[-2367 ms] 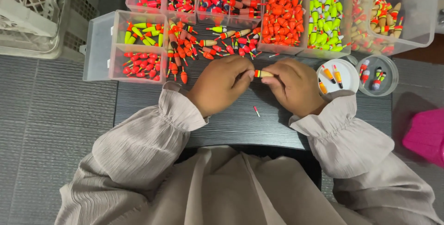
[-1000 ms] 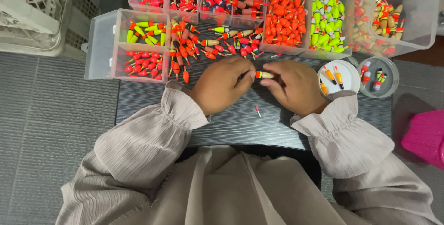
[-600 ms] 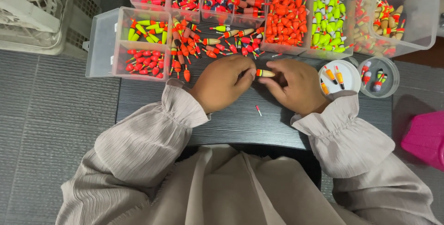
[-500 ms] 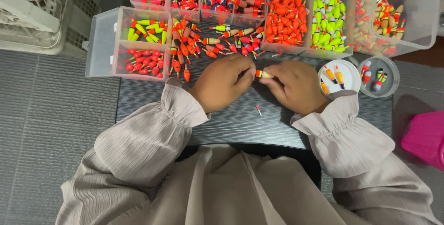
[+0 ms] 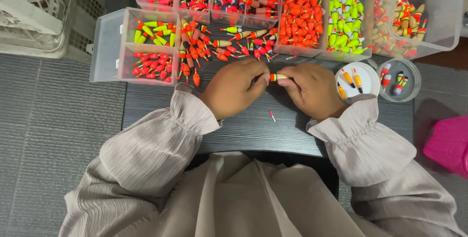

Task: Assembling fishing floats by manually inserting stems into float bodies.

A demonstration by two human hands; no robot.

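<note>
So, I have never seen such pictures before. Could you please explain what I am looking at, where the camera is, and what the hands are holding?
There is no machine here: these are a person's two bare hands, in loose grey sleeves. The camera sits on the person's head and looks straight down, so you see the scene as that person does.

The left hand and the right hand meet over a dark tabletop. Between their fingertips they pinch one small float, orange and yellow.

Behind the hands stand clear plastic boxes with compartments full of similar floats, in red, orange and green. More floats lie loose on the table. Beside the right hand are a white round lid and a clear round cup, each with a few floats. A tiny red and white piece lies between the wrists.
</note>
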